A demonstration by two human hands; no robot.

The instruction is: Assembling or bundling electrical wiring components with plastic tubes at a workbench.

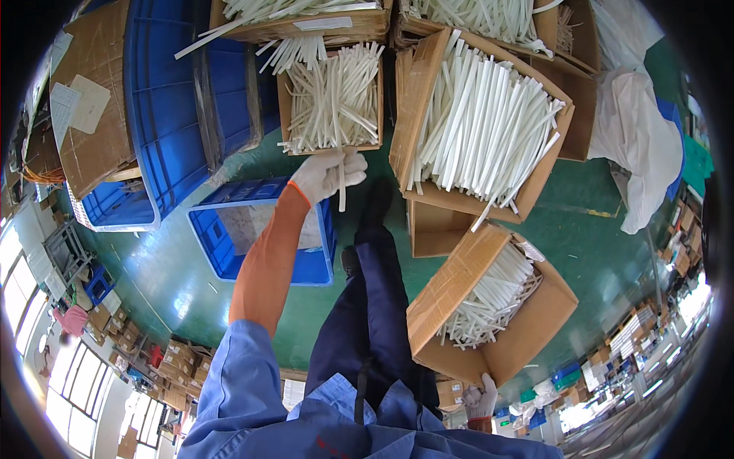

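Observation:
My left hand [327,179], in a white glove with an orange cuff, pinches a long white strip [342,202] at the near edge of a small cardboard box [380,115]. The strip reaches back over the pile of similar white strips [329,88] in that box. My right hand [482,399], also gloved, grips the lower edge of an open cardboard box [527,344] at my right side. That box is tilted, and shorter white strips [493,302] lie heaped in it. Part of the right hand's fingers is hidden by the box.
A large open carton [420,115] of long white strips stands ahead on the right, above a lower cardboard box [442,229]. A blue crate [330,252] sits on the green floor to my left. Large blue bins [172,99] rise at the far left. White sheeting [634,130] hangs at the right.

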